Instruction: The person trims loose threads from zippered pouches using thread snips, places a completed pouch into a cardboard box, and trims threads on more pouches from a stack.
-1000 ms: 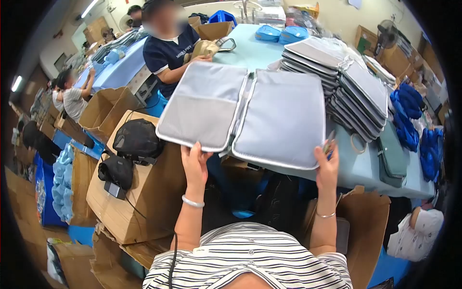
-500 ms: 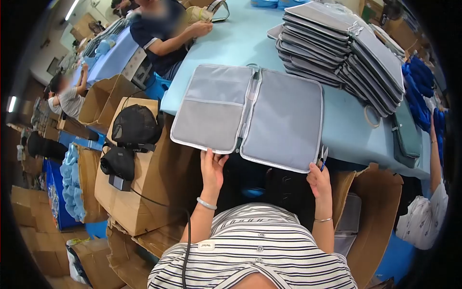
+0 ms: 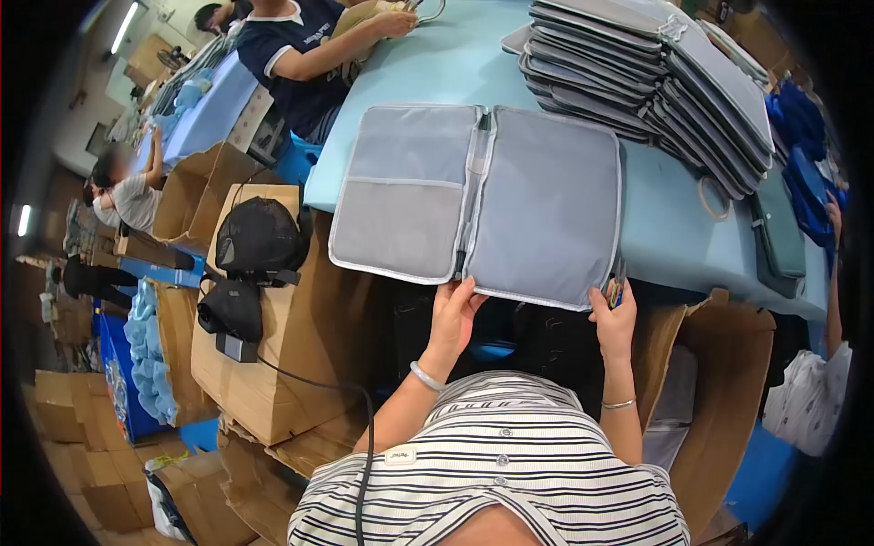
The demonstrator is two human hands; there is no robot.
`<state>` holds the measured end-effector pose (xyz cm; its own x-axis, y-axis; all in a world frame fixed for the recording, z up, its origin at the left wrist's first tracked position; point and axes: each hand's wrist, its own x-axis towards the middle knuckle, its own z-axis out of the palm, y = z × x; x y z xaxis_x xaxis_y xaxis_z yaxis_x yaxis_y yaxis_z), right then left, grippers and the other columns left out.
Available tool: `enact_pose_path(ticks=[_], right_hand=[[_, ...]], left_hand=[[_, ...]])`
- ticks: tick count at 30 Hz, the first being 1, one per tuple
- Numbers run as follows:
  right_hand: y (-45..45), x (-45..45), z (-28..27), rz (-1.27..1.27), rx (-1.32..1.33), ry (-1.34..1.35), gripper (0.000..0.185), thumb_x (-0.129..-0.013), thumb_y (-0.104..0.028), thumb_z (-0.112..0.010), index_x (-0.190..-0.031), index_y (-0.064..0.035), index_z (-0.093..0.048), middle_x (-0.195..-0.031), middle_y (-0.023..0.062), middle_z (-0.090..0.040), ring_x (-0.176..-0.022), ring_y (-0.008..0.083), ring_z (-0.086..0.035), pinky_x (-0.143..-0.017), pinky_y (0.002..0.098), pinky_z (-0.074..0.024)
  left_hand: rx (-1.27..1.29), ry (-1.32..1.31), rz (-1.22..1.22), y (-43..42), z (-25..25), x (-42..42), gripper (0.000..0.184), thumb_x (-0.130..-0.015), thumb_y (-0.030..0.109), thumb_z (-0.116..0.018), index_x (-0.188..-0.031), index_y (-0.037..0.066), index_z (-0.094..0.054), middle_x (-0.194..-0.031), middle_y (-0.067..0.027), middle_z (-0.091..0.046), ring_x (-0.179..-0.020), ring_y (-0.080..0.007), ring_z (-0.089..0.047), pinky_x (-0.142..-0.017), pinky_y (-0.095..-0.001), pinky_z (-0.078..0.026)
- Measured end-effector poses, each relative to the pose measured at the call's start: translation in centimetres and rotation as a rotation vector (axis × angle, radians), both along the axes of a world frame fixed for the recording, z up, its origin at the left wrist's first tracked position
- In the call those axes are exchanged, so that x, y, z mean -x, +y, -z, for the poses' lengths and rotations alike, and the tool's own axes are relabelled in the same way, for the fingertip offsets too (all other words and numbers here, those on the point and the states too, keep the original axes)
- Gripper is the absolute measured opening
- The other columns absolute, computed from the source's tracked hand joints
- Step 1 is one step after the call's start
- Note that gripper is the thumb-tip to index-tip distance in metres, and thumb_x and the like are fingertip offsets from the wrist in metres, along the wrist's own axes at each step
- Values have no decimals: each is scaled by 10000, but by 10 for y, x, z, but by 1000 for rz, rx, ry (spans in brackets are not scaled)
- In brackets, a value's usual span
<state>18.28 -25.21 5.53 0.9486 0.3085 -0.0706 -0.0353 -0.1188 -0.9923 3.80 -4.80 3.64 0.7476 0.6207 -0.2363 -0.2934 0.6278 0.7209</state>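
An opened grey fabric case (image 3: 546, 205) with white edging lies spread out flat, its upper part over the light blue table (image 3: 455, 68). My left hand (image 3: 452, 318) pinches its lower edge just right of the central spine. At the lower right corner, my right hand (image 3: 614, 318) grips the edge and also holds a small pair of scissors (image 3: 618, 284), partly hidden by the fingers. The left panel of the case has a pocket across its lower half.
Grey cases are stacked (image 3: 655, 91) at the back right, beside a green case (image 3: 777, 232). A cardboard box (image 3: 719, 382) stands at my right, another (image 3: 282, 364) at my left with black bags (image 3: 258, 238). A co-worker (image 3: 305, 55) sits across the table's left side.
The case has been lowered from a tilted, raised position toward the table. My left hand has shifted right along its lower edge, from the left panel to beside the spine.
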Motion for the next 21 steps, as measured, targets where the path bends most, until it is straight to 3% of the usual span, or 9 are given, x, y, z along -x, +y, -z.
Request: enact_pose_path(ticks=[3,7,9,15,16,21], right_hand=[[-4,1,3,-20,-5,12,196,-865,-113,-675,-966,-33,-527,-745,-48,-438,-593,26,-452,-481,184,-423],[-5,0,1,-2,-33,33,191,-855,-99,-681,-909,-39,-507,-717,-44,-437,-561,32,-456,-474,193,-415],[-4,2,-6,6,-45,41,208,-844,-92,-684,-835,-36,-483,-673,-34,-448,-527,43,-474,-464,211,-420],[-5,3,-11,45,47,-37,237,-845,-120,-696,-810,-35,-477,-600,0,-500,-499,65,-527,-469,223,-425],[-4,2,-12,53,80,-64,237,-845,-120,-695,-807,-33,-477,-584,8,-503,-497,70,-535,-471,229,-429],[0,-2,-13,88,190,-184,226,-838,-106,-684,-803,-21,-477,-526,28,-494,-488,86,-550,-481,250,-420]], left_hand=[[-5,61,-17,7,12,-1,172,-919,108,-596,-1075,47,-556,-973,-22,-602,-841,-94,-595,-702,-258,-511],[62,179,-6,13,16,-6,182,-886,85,-640,-1056,72,-578,-881,15,-585,-707,-63,-561,-554,-213,-471],[31,231,-5,17,10,-12,212,-848,69,-693,-1020,111,-576,-840,32,-582,-652,-40,-523,-464,-184,-373],[-97,392,-33,20,-2,-13,132,-831,82,-721,-909,98,-615,-765,15,-599,-624,-46,-532,-449,-192,-355],[-56,389,-20,20,-6,-13,127,-825,94,-728,-906,74,-633,-758,-3,-610,-630,-70,-561,-483,-205,-449],[238,283,-32,22,1,-4,90,-839,86,-693,-867,22,-637,-759,-24,-610,-634,-127,-594,-596,-276,-569]])
